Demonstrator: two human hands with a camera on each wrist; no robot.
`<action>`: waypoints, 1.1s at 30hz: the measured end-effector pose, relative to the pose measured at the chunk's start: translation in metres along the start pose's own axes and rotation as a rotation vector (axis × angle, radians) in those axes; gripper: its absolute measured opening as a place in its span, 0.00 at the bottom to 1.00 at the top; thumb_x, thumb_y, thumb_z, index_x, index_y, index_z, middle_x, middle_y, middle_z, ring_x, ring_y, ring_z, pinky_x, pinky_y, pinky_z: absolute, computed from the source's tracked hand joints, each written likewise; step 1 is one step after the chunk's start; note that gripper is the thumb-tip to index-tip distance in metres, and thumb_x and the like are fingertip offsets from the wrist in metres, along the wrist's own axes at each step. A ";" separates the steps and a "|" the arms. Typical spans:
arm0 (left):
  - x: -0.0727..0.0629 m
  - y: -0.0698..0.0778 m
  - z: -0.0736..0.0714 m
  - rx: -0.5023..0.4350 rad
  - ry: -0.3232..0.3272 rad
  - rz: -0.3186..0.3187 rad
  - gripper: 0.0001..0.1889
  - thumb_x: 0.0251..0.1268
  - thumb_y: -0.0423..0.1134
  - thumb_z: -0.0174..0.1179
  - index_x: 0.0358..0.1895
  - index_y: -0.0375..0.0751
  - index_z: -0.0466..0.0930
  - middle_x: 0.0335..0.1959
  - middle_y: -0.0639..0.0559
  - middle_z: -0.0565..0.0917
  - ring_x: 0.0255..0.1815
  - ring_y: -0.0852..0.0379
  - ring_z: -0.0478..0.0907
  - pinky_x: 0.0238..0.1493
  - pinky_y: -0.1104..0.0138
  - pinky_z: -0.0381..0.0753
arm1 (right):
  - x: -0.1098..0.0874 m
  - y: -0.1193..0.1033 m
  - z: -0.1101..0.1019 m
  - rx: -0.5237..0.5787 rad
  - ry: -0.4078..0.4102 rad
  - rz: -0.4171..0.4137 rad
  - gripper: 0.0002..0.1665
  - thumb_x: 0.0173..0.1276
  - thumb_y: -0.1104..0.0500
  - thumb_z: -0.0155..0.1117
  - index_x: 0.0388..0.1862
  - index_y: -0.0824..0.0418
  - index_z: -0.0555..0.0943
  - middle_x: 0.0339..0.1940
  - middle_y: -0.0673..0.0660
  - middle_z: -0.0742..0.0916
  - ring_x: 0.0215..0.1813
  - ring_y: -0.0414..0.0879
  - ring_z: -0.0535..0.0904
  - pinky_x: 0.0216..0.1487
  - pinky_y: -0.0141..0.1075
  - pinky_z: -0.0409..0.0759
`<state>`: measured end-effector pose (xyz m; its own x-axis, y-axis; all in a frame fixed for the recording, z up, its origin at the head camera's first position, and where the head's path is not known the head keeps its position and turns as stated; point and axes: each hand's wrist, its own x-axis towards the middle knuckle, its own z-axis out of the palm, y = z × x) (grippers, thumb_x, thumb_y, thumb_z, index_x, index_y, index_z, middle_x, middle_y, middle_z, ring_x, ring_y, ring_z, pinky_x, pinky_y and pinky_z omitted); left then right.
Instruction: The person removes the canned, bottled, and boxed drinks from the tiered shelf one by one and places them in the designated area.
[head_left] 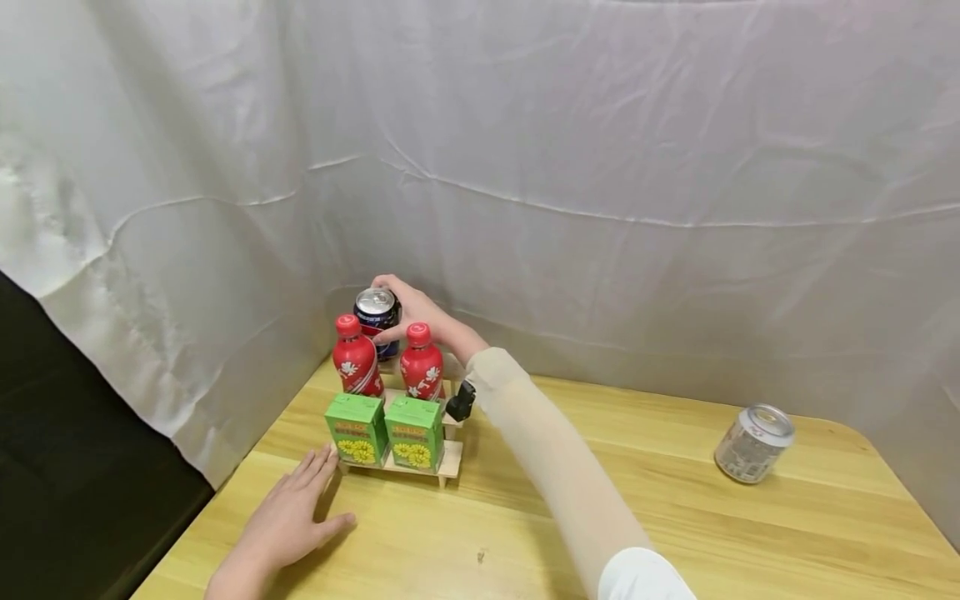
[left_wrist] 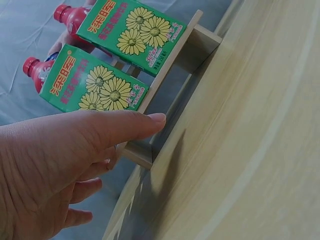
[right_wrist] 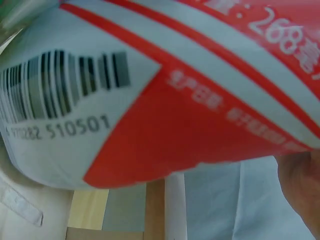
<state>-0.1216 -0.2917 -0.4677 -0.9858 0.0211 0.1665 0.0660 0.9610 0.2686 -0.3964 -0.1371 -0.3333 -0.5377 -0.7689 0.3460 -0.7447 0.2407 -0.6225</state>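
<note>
A small tiered wooden rack (head_left: 452, 457) stands at the table's far left. Two green drink cartons (head_left: 358, 429) with yellow flowers fill its front step. Behind them are two red bottles (head_left: 422, 367) with white patterns. At the back, my right hand (head_left: 414, 310) grips a dark blue can (head_left: 377, 308) with a silver top. A red and white bottle label (right_wrist: 165, 100) fills most of the right wrist view and hides the can. My left hand (head_left: 292, 508) lies by the rack's front left corner, fingers extended; in the left wrist view its thumb (left_wrist: 135, 125) overlaps the rack's edge.
A silver can (head_left: 753, 443) stands on the right side of the wooden table (head_left: 675, 467). Pale cloth (head_left: 600, 167) hangs behind and to the left. A black surface (head_left: 75, 467) lies beyond the table's left edge. A black device (head_left: 461, 402) sits at the right wrist.
</note>
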 end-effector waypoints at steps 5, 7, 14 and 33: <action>-0.001 0.002 0.002 0.005 -0.003 -0.001 0.51 0.53 0.66 0.64 0.73 0.35 0.61 0.75 0.38 0.62 0.75 0.33 0.59 0.68 0.36 0.63 | -0.004 0.000 -0.002 0.001 0.010 -0.009 0.46 0.48 0.56 0.81 0.63 0.52 0.65 0.57 0.53 0.79 0.61 0.44 0.75 0.64 0.37 0.74; -0.001 0.003 0.002 0.002 -0.002 0.001 0.51 0.53 0.66 0.64 0.73 0.35 0.61 0.75 0.38 0.62 0.75 0.33 0.59 0.68 0.36 0.63 | -0.006 0.001 -0.004 -0.010 0.023 -0.016 0.46 0.47 0.56 0.82 0.63 0.53 0.66 0.58 0.53 0.79 0.61 0.44 0.75 0.65 0.37 0.74; -0.002 0.005 0.002 -0.004 -0.005 0.006 0.51 0.52 0.66 0.64 0.73 0.34 0.62 0.75 0.37 0.61 0.75 0.33 0.59 0.68 0.36 0.63 | -0.012 -0.001 -0.013 -0.093 0.080 -0.050 0.45 0.46 0.56 0.82 0.61 0.56 0.68 0.56 0.52 0.79 0.60 0.43 0.74 0.65 0.35 0.73; 0.006 0.006 0.007 -0.016 -0.003 0.017 0.50 0.52 0.65 0.65 0.73 0.34 0.62 0.75 0.37 0.61 0.75 0.33 0.59 0.69 0.36 0.63 | -0.055 -0.001 -0.048 -0.367 0.235 -0.052 0.46 0.47 0.49 0.80 0.61 0.58 0.68 0.55 0.55 0.79 0.58 0.49 0.69 0.61 0.41 0.73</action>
<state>-0.1282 -0.2836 -0.4721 -0.9850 0.0383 0.1683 0.0852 0.9558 0.2812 -0.3857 -0.0665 -0.3181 -0.5396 -0.6398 0.5472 -0.8414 0.4325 -0.3240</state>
